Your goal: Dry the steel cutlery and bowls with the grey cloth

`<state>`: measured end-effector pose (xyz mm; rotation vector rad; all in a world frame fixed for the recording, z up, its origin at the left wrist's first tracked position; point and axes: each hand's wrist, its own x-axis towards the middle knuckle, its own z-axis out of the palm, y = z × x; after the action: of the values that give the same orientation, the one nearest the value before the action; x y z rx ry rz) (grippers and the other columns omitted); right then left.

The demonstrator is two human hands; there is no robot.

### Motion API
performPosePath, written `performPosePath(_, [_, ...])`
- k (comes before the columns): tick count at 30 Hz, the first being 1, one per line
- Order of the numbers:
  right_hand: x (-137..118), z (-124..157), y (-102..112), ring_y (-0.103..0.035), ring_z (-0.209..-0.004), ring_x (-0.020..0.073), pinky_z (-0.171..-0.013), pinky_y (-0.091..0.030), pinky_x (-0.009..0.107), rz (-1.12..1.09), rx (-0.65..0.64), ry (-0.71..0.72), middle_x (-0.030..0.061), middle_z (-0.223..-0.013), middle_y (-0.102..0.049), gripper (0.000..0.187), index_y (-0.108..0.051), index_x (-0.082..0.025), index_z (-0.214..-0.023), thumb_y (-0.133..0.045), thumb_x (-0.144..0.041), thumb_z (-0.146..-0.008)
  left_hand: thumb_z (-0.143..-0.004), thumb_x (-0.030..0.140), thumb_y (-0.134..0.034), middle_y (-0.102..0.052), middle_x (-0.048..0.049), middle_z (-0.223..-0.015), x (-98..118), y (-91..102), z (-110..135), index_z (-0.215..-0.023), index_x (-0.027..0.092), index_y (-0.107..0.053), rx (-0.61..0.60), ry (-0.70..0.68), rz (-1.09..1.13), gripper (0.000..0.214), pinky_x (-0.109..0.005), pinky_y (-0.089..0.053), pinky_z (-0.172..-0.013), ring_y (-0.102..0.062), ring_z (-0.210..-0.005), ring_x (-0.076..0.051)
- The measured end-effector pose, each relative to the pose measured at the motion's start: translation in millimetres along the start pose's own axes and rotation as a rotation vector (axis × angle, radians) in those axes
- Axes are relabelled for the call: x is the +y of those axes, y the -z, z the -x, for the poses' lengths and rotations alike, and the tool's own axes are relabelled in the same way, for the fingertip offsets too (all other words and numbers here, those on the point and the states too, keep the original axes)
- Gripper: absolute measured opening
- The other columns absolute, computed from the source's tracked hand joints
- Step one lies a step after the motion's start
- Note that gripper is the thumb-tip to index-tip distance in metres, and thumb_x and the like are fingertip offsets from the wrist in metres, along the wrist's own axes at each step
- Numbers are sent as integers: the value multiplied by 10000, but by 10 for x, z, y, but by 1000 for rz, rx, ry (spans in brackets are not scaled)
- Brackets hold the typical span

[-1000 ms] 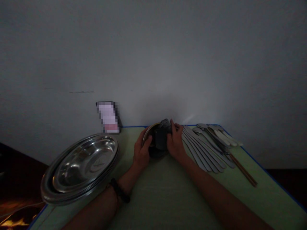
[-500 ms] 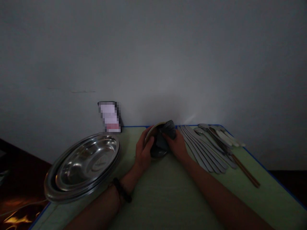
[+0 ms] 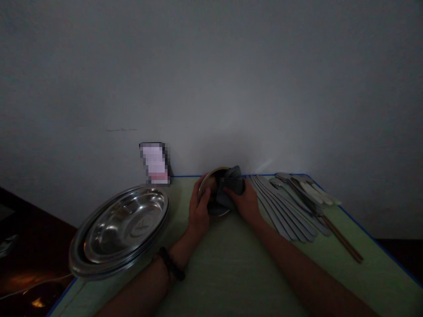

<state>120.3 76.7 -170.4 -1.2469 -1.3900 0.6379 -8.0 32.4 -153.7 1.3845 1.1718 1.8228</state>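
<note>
My left hand (image 3: 199, 211) grips the rim of a small steel bowl (image 3: 210, 181) tilted on its side near the far edge of the table. My right hand (image 3: 245, 203) is closed on a dark grey cloth (image 3: 233, 184) and presses it into and over the bowl's opening. A dark band sits on my left wrist. The scene is dim.
A stack of large steel plates (image 3: 122, 229) overhangs the table's left edge. A row of steel knives and spoons (image 3: 287, 203) plus wooden chopsticks (image 3: 342, 240) lies to the right. A blurred-out card (image 3: 155, 163) leans on the wall. The table has a green mat (image 3: 231, 268).
My right hand with the cloth has slid a little around the bowl's opening. The view has shifted slightly to the left; the bowl stays held in place.
</note>
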Motion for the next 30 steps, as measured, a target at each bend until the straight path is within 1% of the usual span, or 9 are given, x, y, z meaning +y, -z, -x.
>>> performPosePath(2, [-5, 3, 7, -623, -793, 241, -691, -467, 346, -53, -1, -63, 99, -888, -680, 451, -615, -152, -948, -688, -464, -631, -867, 358, -459, -574, -54, -1251, 18, -28, 38, -1223, 216, -486, 0, -24, -11, 384, -333, -394, -1003, -504, -1187, -206])
performPosePath(4, [2, 3, 11, -631, -763, 238, -669, -471, 342, -87, -51, -93, 97, -847, -689, 390, -638, -153, -882, -670, -462, -646, -884, 368, -434, -532, -60, -1291, 41, -52, 72, -1253, 224, -432, -27, -27, -22, 397, -330, -371, -1022, -477, -1212, -195])
performPosePath(7, [25, 0, 6, -632, -761, 235, -667, -468, 339, -45, -104, -58, 93, -833, -691, 329, -643, -153, -866, -654, -409, -659, -894, 363, -412, -498, -74, -1308, 62, -71, 88, -1255, 222, -385, -50, -6, -61, 388, -339, -349, -1037, -463, -1219, -187])
performPosePath(11, [68, -11, 2, -613, -791, 234, -687, -455, 341, 1, -89, -1, 98, -868, -672, 325, -615, -150, -924, -638, -347, -665, -870, 309, -443, -504, -81, -1279, 46, -55, 56, -1231, 223, -371, -87, 0, -78, 379, -357, -356, -1024, -478, -1194, -183])
performPosePath(14, [92, -24, 20, -584, -809, 226, -713, -438, 347, -37, 49, 39, 89, -884, -646, 308, -580, -162, -958, -574, -357, -720, -789, 266, -533, -561, -83, -1177, 26, -29, 24, -1094, 194, -439, -135, 11, -61, 328, -367, -401, -968, -535, -1109, -197])
performPosePath(17, [86, -29, 47, -548, -790, 212, -706, -417, 335, -45, 158, 68, 67, -860, -615, 278, -551, -169, -934, -540, -373, -746, -764, 279, -546, -631, -67, -1012, 18, -16, 8, -957, 182, -479, -126, 135, -112, 227, -354, -466, -850, -607, -950, -200])
performPosePath(19, [71, -26, 61, -524, -737, 198, -670, -402, 319, -26, 158, 62, 40, -795, -591, 257, -534, -174, -884, -555, -385, -739, -801, 322, -517, -657, -54, -952, 12, -17, 6, -986, 186, -509, -118, 195, -192, 230, -347, -474, -816, -622, -900, -203])
performPosePath(23, [49, -24, 69, -499, -675, 184, -616, -381, 298, 3, 134, 33, 3, -711, -553, 248, -505, -190, -796, -595, -404, -710, -867, 389, -419, -682, -66, -987, -10, -4, -18, -1002, 181, -599, -112, 194, -269, 307, -359, -459, -858, -617, -951, -225])
performPosePath(30, [26, -7, -3, -567, -807, 230, -698, -417, 330, -47, 50, 40, 77, -857, -630, 304, -558, -180, -928, -581, -419, -741, -834, 435, -477, -700, -76, -1026, -42, 34, -136, -1009, 162, -647, -27, 216, -178, 367, -375, -467, -890, -616, -1004, -245])
